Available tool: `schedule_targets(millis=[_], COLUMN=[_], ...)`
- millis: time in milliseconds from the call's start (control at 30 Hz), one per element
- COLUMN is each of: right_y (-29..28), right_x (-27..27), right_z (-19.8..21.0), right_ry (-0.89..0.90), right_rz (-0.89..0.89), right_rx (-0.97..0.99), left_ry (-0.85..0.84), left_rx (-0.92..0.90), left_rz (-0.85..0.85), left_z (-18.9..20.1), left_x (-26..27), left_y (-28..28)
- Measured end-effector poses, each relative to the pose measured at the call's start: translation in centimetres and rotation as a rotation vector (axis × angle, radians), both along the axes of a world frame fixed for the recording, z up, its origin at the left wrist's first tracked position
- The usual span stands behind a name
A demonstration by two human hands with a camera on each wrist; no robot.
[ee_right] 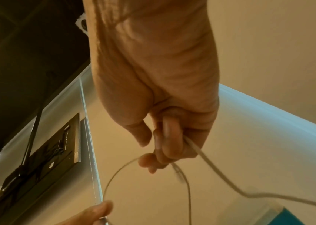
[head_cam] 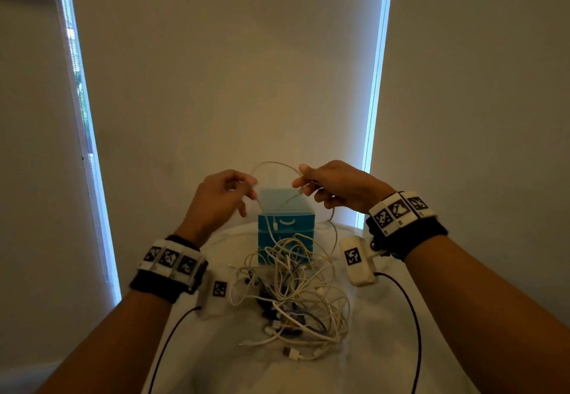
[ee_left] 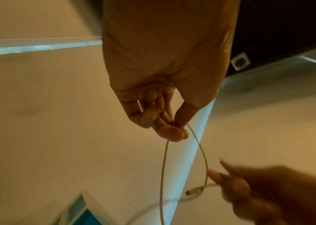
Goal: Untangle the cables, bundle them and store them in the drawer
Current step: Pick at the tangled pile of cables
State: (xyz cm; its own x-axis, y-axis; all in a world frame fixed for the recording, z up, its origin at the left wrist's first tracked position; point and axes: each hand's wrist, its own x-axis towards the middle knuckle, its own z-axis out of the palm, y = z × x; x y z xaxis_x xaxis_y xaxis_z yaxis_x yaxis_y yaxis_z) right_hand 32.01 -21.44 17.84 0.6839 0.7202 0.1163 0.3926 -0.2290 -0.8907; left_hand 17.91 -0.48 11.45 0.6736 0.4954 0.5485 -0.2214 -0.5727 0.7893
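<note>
A thin white cable (head_cam: 275,163) arcs in the air between my two raised hands, above a small teal drawer unit (head_cam: 285,224). My left hand (head_cam: 226,191) pinches that cable (ee_left: 197,141) between thumb and fingertips. My right hand (head_cam: 327,185) grips its other stretch (ee_right: 207,158) in curled fingers; a connector end (ee_left: 192,191) hangs just below. A tangled heap of white cables (head_cam: 291,295) lies on the white table (head_cam: 379,341) in front of the drawer unit, whose drawers look closed.
Pale roller blinds (head_cam: 231,63) with bright strips of window light stand behind the table. Black leads (head_cam: 415,316) run from the wrist cameras down past both forearms. The table edge is near me at the bottom.
</note>
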Motion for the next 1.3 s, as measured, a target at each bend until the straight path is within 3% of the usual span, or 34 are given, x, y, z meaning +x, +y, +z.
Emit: schedule_targets(millis=[167, 300, 367, 433, 533, 667, 767, 900, 1033, 1133, 1300], right_y=[-0.5, 0.5, 1.7, 2.9, 4.5, 5.0, 4.6, 4.0, 3.5, 2.7, -0.1], right_x=[1.0, 0.8, 0.5, 0.1, -0.5, -0.9, -1.2, -1.1, -0.6, 0.1, 2.7], right_z=[0.5, -0.6, -2.2, -4.0, -6.1, -7.6, -8.7, -10.2, -11.0, -10.7, -11.2], right_ry=[-0.017, -0.027, 0.038, 0.075, 0.094, 0.054, 0.043, 0.004, 0.013, -0.023, -0.197], right_rz=[-0.032, -0.037, -0.002, 0.002, -0.008, 0.027, 0.077, 0.107, 0.094, 0.037, -0.213], right_rx=[0.372, 0.447, 0.478, 0.522, 0.563, 0.487, 0.422, 0.349, 0.346, 0.307, 0.178], left_ry=[-0.272, -0.32, -0.299, -0.347, -0.457, -0.108, 0.09, 0.104, 0.026, -0.058, -0.124], left_rx=[-0.378, -0.609, -0.677, -0.614, -0.374, -0.124, -0.054, -0.05, 0.092, 0.08, -0.229], left_rz=[0.162, 0.407, 0.512, 0.553, 0.472, 0.167, -0.024, -0.021, -0.034, -0.016, -0.174], left_z=[1.6, -0.6, -1.7, -2.2, -2.9, -2.7, -1.9, -0.9, -0.9, -1.5, -2.9], left_x=[-2.9, -5.0, -5.0, -4.4, -2.9, 0.1, 1.8, 3.7, 4.9, 5.4, 5.7], left_y=[7.7, 13.7, 13.3, 10.5, 5.9, 1.4, -0.7, -1.7, -1.7, -1.9, -2.6])
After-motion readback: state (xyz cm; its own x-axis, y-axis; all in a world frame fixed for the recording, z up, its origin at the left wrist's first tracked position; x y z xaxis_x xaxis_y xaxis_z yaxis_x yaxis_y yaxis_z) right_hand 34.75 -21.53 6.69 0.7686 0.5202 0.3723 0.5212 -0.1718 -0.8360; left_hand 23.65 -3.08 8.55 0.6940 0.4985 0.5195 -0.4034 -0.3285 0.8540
